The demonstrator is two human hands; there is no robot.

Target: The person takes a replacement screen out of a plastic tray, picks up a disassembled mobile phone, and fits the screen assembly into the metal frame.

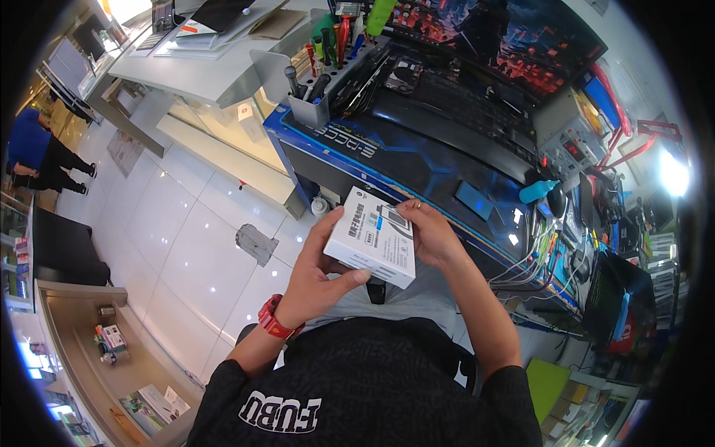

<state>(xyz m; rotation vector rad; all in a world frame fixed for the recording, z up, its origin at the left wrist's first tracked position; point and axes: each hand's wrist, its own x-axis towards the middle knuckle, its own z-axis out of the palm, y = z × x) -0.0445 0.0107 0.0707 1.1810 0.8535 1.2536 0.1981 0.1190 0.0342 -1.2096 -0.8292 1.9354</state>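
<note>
Above my lap I hold a small white cardboard box [372,237] with printing and a picture of a device on its top. My left hand [325,272] wraps its left side, thumb along the near edge, a red watch [277,316] on the wrist. My right hand [430,232] grips the right side, its thumb resting on the top near the far corner. The box is tilted, and its near side shows. The fingers under it are hidden.
Ahead, the desk [417,164] bears a keyboard [469,112], a monitor [491,37], a grey tool holder [309,110] with screwdrivers, a flat blue box [474,200] and a teal bottle [538,191]. Cables [521,268] hang at the right edge. A person [41,145] stands far left.
</note>
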